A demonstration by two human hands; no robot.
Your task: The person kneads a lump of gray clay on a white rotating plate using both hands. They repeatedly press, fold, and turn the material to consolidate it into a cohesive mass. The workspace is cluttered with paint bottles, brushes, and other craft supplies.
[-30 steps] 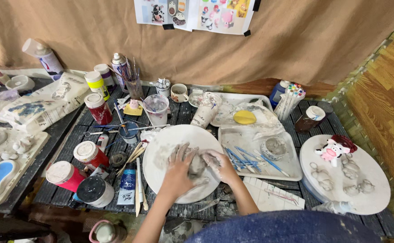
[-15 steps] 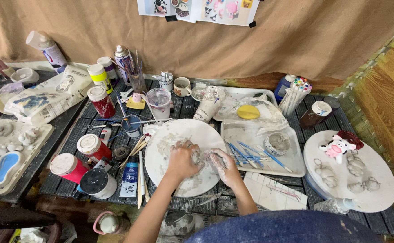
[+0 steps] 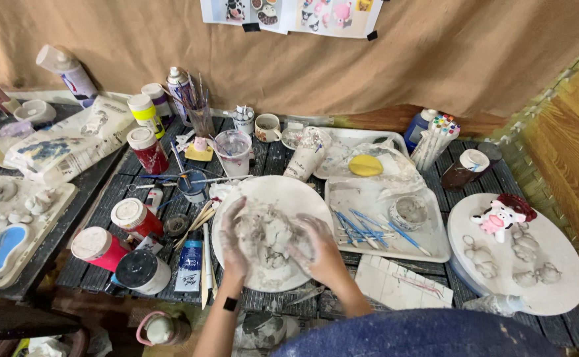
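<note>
Nearest to us, our two forearms reached up from the bottom edge, and both hands rested on a lump of grey clay (image 3: 266, 235) lying between them on a round white board (image 3: 273, 188). Our left hand (image 3: 233, 231) cupped the clay from its left side with fingers curled, and our right hand (image 3: 319, 251) pressed on it from the right and a little nearer to us; the hands stayed apart, each closed loosely against the clay rather than clasped to each other, so neither was clearly closer. The lump had no clear long axis that we could tell, only a rough, flattened mass smeared over the board's middle. Just beside the board on the left lay a blue paint tube (image 3: 190, 263) and some wooden sticks (image 3: 200, 218), with red paint jars (image 3: 134, 217) a little further left. To the right, touching nothing of ours, stood a white tray (image 3: 434, 248) holding blue-handled tools (image 3: 368, 225) and a small clay bowl (image 3: 408, 211). Well apart on the far right sat another round board (image 3: 567, 291) with a painted cow figure (image 3: 497, 218). Farther off were a clear plastic cup (image 3: 232, 151), a yellow sponge (image 3: 366, 165) and a jar of brushes (image 3: 200, 116) against the brown cloth backdrop (image 3: 434, 59).
</note>
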